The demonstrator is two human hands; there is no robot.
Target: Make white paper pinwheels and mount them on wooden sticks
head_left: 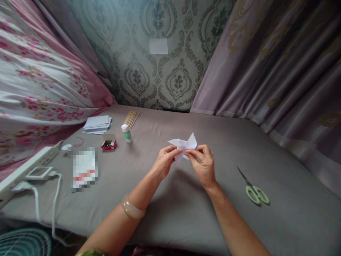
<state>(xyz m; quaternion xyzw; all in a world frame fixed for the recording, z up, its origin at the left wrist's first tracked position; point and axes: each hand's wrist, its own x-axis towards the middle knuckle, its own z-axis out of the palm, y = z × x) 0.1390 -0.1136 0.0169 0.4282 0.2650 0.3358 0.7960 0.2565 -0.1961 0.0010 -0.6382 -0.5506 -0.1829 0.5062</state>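
A home, with floral curtains (53, 85) and patterned wallpaper (135, 76)

Illumination moderate to dim, cool cast; brightest patch high on the wallpaper (157, 17), upper centre. Right-hand curtain (266, 64) falls dark in its folds. Soft shadows lie beneath the hands on the grey cloth (173, 209). Wide-angle stretch toward the edges. Packet (84, 169) at left pixelated; its print unreadable.

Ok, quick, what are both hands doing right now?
Left hand: closed, thumb and fingers pinching the folded white paper on its left side.
Right hand: closed, pinching the same paper on its right side.
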